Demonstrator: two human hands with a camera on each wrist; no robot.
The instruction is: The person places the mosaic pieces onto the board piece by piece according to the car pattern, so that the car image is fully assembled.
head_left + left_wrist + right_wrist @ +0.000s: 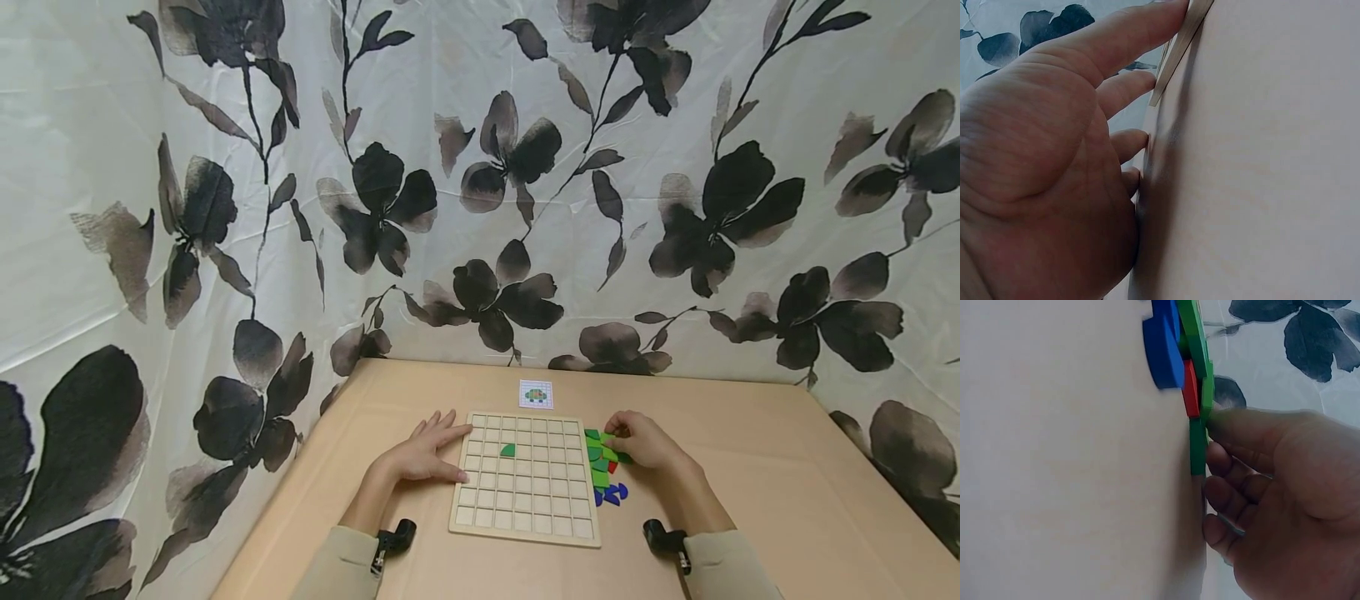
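A square wooden grid board (525, 538) lies on the table, with one green quarter-round piece (508, 451) in a cell of its upper part. My left hand (429, 450) is spread at the board's left side, thumb and forefinger touching its edge. Beyond the right edge lies a pile of green pieces (600, 479), a red piece (1190, 390) and several blue pieces (1163, 353). Over the upper part of this pile, my right hand (643, 440) pinches a light green piece (1208, 387) between thumb and curled fingers; the fingertips partly hide it.
A small printed card (536, 394) with a coloured grid picture lies behind the board. The light wooden table (750, 467) reaches back to a hanging floral cloth (480, 208). Each wrist carries a black camera.
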